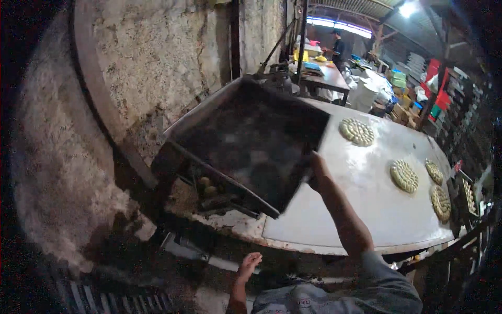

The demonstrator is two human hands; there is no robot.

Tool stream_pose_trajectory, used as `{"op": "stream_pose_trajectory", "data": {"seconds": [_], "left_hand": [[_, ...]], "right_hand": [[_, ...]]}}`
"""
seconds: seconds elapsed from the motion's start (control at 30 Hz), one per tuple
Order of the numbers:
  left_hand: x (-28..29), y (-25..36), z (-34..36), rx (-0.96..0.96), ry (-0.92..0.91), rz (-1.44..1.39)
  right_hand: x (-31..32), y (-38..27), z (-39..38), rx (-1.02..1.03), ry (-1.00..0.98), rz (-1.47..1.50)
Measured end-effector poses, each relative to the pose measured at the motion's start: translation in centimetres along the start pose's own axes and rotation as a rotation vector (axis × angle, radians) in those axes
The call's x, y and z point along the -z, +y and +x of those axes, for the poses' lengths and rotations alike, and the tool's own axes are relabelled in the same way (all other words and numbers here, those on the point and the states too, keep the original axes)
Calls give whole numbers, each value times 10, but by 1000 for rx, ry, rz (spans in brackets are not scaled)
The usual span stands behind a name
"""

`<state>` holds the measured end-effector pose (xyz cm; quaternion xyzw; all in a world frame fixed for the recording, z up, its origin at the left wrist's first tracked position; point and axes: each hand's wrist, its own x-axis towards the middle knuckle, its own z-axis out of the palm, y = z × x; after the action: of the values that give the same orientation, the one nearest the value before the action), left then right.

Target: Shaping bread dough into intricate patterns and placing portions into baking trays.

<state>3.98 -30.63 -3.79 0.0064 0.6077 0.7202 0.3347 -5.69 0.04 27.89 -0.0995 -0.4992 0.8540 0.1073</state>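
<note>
A large, dark square baking tray (251, 136) with raised sides lies tilted over the left part of the table. My right hand (315, 171) is closed on its right-hand edge; the fingers are partly hidden in shadow. Below and apart from the tray, my left hand (249, 266) hangs near the table's front edge with loosely bent fingers and nothing visible in it. Under the tray's near left corner, a few pale round lumps (207, 187) show in a dark container.
On the white tabletop (334, 209) lie several round clusters of pale dough pieces (404, 176). A tray of small pieces (468, 196) stands at far right. The rough wall (151, 57) bounds the left. Behind, a person (338, 48) stands by another table (332, 76), near sacks (366, 91).
</note>
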Motion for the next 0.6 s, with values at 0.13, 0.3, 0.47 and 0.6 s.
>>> {"op": "stream_pose_trajectory", "data": {"seconds": [0.13, 0.3, 0.47, 0.6], "left_hand": [[-42, 28, -3, -49, -153, 54], [-80, 12, 28, -164, -638, -298], [-193, 86, 23, 128, -592, 161], [-281, 58, 95, -69, -779, 123]], "right_hand": [[8, 4, 79, -265, -170, 125], [29, 47, 86, 173, -443, -388], [145, -12, 1, -17, -329, 172], [357, -26, -90, 120, 186, -255]]}}
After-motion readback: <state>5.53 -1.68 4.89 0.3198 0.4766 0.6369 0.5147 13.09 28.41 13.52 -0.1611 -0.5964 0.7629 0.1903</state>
